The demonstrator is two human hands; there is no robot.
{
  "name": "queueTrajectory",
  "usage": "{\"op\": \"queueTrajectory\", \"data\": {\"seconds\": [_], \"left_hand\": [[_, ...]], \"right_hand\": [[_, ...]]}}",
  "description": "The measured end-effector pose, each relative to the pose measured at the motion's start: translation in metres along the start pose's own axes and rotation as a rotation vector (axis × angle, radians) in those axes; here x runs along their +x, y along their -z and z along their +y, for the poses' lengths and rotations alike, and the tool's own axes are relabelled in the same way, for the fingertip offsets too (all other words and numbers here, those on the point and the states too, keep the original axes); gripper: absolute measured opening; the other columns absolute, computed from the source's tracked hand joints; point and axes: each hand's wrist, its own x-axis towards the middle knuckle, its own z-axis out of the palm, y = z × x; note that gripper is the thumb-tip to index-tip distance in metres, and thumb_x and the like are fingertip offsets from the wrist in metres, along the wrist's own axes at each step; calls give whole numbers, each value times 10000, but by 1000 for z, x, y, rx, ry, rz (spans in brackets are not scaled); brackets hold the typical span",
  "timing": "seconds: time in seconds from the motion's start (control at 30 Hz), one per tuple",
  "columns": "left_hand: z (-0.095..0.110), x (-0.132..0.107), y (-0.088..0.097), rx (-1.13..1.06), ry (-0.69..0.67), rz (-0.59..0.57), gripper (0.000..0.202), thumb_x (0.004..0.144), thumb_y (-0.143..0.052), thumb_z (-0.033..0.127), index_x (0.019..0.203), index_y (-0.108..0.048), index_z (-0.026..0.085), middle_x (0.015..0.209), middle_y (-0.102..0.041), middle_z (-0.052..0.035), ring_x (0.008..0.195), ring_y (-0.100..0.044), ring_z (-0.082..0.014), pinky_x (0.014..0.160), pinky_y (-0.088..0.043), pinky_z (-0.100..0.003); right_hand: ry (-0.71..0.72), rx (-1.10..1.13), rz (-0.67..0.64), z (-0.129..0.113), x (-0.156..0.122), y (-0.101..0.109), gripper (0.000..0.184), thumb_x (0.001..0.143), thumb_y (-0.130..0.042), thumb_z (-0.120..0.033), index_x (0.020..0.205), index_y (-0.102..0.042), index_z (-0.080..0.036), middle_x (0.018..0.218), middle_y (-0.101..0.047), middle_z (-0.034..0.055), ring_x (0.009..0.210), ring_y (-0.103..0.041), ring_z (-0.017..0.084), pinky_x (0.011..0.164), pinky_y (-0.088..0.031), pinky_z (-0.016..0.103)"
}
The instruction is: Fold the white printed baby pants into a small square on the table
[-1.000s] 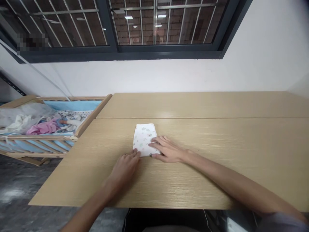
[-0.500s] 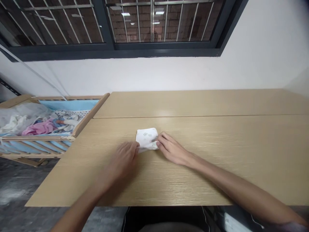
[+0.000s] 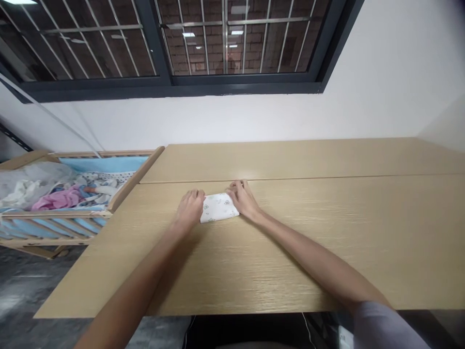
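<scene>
A small folded white cloth [image 3: 219,207] with a faint scattered print lies on the wooden table [image 3: 308,232]. My left hand [image 3: 192,206] is closed at the cloth's left end, its fingertips at the far left corner. At the far right corner, my right hand [image 3: 242,198] has its thumb and bent fingers closed on the edge. The fingertips of both hands partly cover the cloth's far edge. The near edge of the cloth shows fully and lies slightly slanted.
Left of the table stands a wooden crib [image 3: 136,179] with blue lining, holding a pink cloth [image 3: 60,198], other fabrics and a clear plastic bag [image 3: 39,172]. A seam runs across the table's far part. Behind it rise a white wall [image 3: 254,116] and a barred window.
Both hands have moved from the cloth's near edge to its far corners. The near part is folded over, so the cloth is now a narrower strip. The view has tilted up slightly.
</scene>
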Motion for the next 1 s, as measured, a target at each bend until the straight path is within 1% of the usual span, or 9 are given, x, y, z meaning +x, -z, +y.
{"op": "queueTrajectory", "data": {"seconds": [0.07,0.17,0.23,0.37,0.53,0.7,0.8,0.9,1.0], "left_hand": [[10,-7,-1,-31,-12,72,453,1041,-264,305,1315,-534,64,1330,-600,-251,1270,-550,-331,1073,-417,-470],[29,-22,-10,-144,-125,85,672,1044,-238,465,1511,-283,-17,1583,-353,-282,1497,-315,-330,1195,-313,-480],[38,-30,-20,-190,-185,16,775,1032,-214,536,1537,-202,-51,1612,-280,-308,1540,-217,-343,1217,-275,-517],[39,-40,-35,-167,-219,-64,839,1023,-200,580,1541,-180,-80,1611,-256,-329,1552,-163,-351,1233,-236,-537],[26,-41,-38,-109,-229,-13,841,1019,-253,582,1512,-258,-100,1587,-298,-343,1533,-225,-379,1221,-272,-542],[11,-38,-18,-52,-324,46,672,1014,-366,554,1434,-470,40,1508,-490,-257,1420,-448,-360,1183,-343,-525],[2,-35,-7,-73,-334,9,629,968,-488,587,1378,-546,114,1429,-588,-198,1305,-556,-356,1112,-422,-514],[-3,-31,-10,-131,-293,4,719,891,-613,596,1414,-510,114,1434,-583,-204,1312,-547,-378,1107,-424,-537],[-3,-26,-18,-177,-266,39,497,924,-587,363,1365,-543,138,1390,-620,-182,1271,-580,-339,1100,-432,-507]], "right_hand": [[172,-108,8,-9,-9,4,337,1033,-382,-340,1209,-600,-151,1254,-593,179,1165,-563,280,1024,-439,453],[403,-235,-204,-17,-24,6,446,1050,-328,-338,1392,-531,-138,1405,-557,186,1337,-480,300,1141,-343,501],[460,-292,-329,-14,-32,4,519,1048,-332,-354,1503,-428,-123,1520,-477,185,1441,-388,301,1204,-262,515],[430,-344,-420,2,-39,5,639,1054,-326,-462,1602,-261,-139,1640,-317,148,1533,-240,298,1255,-145,524],[341,-327,-452,18,-38,19,758,1028,-306,-617,1635,-144,-192,1677,-210,114,1555,-179,296,1256,-154,533],[356,-272,-385,24,-39,25,833,995,-391,-648,1636,-130,-184,1688,-152,138,1568,-94,314,1249,-160,550],[423,-218,-428,25,-37,25,807,987,-457,-607,1632,-160,-224,1673,-235,125,1548,-203,297,1241,-192,530],[383,-184,-447,26,-33,22,801,951,-544,-571,1609,-245,-226,1647,-301,141,1516,-276,319,1215,-206,561],[336,-119,-370,27,-28,14,687,919,-601,-410,1538,-378,-213,1573,-432,151,1469,-353,330,1193,-204,582]]}}
